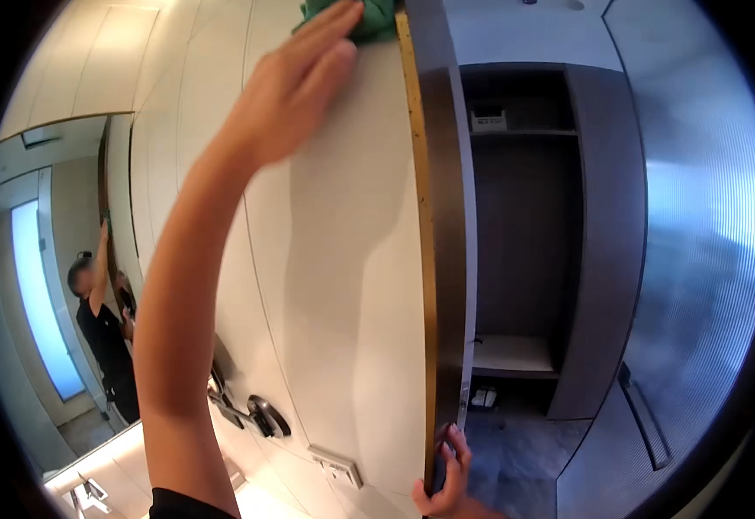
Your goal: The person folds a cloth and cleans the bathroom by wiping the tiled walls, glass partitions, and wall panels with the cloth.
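My left hand [304, 82] is raised high, its fingers stretched over a green cloth [373, 22] pressed against the top of a pale wall panel [351, 216]. Part of the cloth is cut off by the top of the view. A brass-coloured strip [420, 173] runs down the panel's edge, with a dark door frame [448, 216] beside it. Low down, my right hand [448, 484] has its thumb and fingers curled round the lower part of that frame.
At left, a mirror [57, 259] reflects a person with one arm raised. Below my left arm are a black wall fixture [266, 417] and a socket plate [336, 467]. Beyond the frame stand a dark open cabinet [602, 225] and a ribbed glass door [706, 216] with a black handle [644, 415].
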Available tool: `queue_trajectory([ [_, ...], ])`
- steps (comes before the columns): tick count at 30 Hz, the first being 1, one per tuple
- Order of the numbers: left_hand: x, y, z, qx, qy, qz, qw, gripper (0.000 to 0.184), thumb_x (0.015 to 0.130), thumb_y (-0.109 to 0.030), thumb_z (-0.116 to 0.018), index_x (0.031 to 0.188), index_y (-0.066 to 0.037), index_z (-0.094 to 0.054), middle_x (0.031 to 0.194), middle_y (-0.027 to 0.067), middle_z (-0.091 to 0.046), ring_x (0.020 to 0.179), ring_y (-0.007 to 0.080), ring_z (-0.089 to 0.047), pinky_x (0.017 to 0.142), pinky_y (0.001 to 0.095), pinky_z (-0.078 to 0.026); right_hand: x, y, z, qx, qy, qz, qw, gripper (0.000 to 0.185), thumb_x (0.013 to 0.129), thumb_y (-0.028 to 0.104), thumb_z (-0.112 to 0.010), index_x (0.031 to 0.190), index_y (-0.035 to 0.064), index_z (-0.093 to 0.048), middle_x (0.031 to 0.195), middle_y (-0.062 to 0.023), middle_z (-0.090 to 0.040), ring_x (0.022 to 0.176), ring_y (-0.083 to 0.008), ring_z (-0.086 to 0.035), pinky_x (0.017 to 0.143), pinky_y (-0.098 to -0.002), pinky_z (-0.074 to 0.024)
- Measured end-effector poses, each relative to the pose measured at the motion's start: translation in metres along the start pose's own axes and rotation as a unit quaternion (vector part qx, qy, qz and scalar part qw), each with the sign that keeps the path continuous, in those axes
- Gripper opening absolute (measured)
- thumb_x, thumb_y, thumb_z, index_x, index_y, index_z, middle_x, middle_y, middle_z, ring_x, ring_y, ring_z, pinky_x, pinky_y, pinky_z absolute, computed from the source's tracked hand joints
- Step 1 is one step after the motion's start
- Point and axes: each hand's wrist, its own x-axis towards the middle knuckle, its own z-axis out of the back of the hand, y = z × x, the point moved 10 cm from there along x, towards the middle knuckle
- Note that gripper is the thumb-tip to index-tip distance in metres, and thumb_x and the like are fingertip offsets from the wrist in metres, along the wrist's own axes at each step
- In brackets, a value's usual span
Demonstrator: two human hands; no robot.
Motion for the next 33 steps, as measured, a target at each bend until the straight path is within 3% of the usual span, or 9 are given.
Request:
queue_trajectory([
  [4,0.048,0.037,0.003,0.068,0.054,0.087,0.992,0.056,0.093,-0.026,-0.05,0.146,-0.014,-0.033,0.141,0.023,-0.037,0.131,0.0284,-0.038,0.107,0.043,-0.028,-0.004,0.003,-0.001,-0.01,-0.002,-0.021,1.0,0.052,0.079,0.009,-0.049,0.129,-0.0069,-0.046,0.137,-0.0268,-0.043,0.129,-0.0429,-0.038,0.108,-0.0516,-0.0272],
  [6,0.066,0.054,0.002,-0.028,0.054,0.195,0.979,0.047,0.099,-0.03,-0.036,0.141,-0.011,-0.041,0.128,0.0169,-0.05,0.114,0.0218,-0.048,0.098,0.0359,-0.036,-0.008,-0.001,0.001,-0.022,0.002,-0.034,0.999,0.053,0.082,0.015,-0.053,0.129,-0.0078,-0.045,0.138,-0.0268,-0.041,0.131,-0.0424,-0.036,0.11,-0.052,-0.0255],
  [9,0.098,0.059,0.014,-0.038,-0.013,0.17,0.985,0.048,0.099,-0.035,-0.034,0.139,-0.009,-0.045,0.116,0.011,-0.057,0.095,0.0184,-0.052,0.086,0.0324,-0.041,-0.01,-0.005,-0.001,-0.018,0.017,-0.019,1.0,0.07,0.085,0.045,-0.06,0.129,-0.0071,-0.045,0.139,-0.0262,-0.041,0.131,-0.0408,-0.036,0.11,-0.0519,-0.023],
  [11,0.109,0.072,0.013,-0.083,-0.007,0.231,0.969,0.048,0.099,-0.034,-0.033,0.138,-0.009,-0.046,0.119,0.0107,-0.057,0.099,0.0194,-0.052,0.088,0.0327,-0.041,-0.012,-0.007,0.001,-0.023,0.026,-0.024,0.999,0.07,0.086,0.047,-0.059,0.129,-0.0068,-0.045,0.14,-0.0258,-0.04,0.131,-0.041,-0.036,0.11,-0.0517,-0.0229],
  [17,0.146,0.1,0.023,-0.051,-0.06,0.126,0.989,0.05,0.099,-0.037,-0.035,0.135,-0.006,-0.048,0.128,0.0162,-0.053,0.115,0.0246,-0.05,0.096,0.0372,-0.04,-0.018,-0.007,-0.003,-0.02,0.04,-0.039,0.998,0.061,0.09,0.04,-0.056,0.13,-0.0045,-0.045,0.142,-0.022,-0.039,0.133,-0.0392,-0.032,0.112,-0.0494,-0.0196],
  [22,0.112,0.134,0.04,-0.078,-0.066,0.308,0.946,0.056,0.098,-0.041,-0.037,0.137,-0.001,-0.043,0.135,0.0173,-0.047,0.118,0.0276,-0.048,0.097,0.0397,-0.039,-0.026,-0.012,-0.004,0.011,0.023,-0.065,0.998,0.062,0.089,0.042,-0.057,0.131,-0.0027,-0.045,0.142,-0.0218,-0.039,0.135,-0.0383,-0.03,0.112,-0.0472,-0.0185],
  [26,0.114,0.212,0.069,0.012,-0.133,0.076,0.988,0.054,0.097,-0.037,-0.043,0.139,-0.004,-0.042,0.143,0.0177,-0.037,0.134,0.0275,-0.033,0.111,0.0346,-0.023,-0.027,-0.011,-0.009,0.019,0.037,-0.049,0.998,0.064,0.088,0.041,-0.06,0.132,-0.0018,-0.044,0.144,-0.0208,-0.036,0.136,-0.0353,-0.028,0.112,-0.0448,-0.0205],
  [29,0.084,0.209,0.067,0.061,-0.098,0.089,0.989,0.056,0.097,-0.04,-0.042,0.139,-0.004,-0.042,0.141,0.0166,-0.035,0.133,0.0256,-0.031,0.11,0.0342,-0.022,-0.055,-0.043,-0.02,0.183,0.024,-0.125,0.975,0.073,0.082,0.035,-0.071,0.137,0.0,-0.037,0.151,-0.0157,-0.023,0.14,-0.0273,-0.023,0.112,-0.0399,-0.0225],
  [33,0.018,0.139,0.056,0.007,-0.07,0.102,0.992,0.055,0.096,-0.04,-0.042,0.139,-0.005,-0.043,0.135,0.015,-0.039,0.13,0.0256,-0.034,0.109,0.033,-0.023,-0.06,-0.042,-0.018,0.144,0.035,-0.137,0.979,0.087,0.074,0.036,-0.079,0.139,-0.001,-0.034,0.151,-0.0167,-0.021,0.14,-0.0287,-0.023,0.112,-0.0408,-0.0227],
])
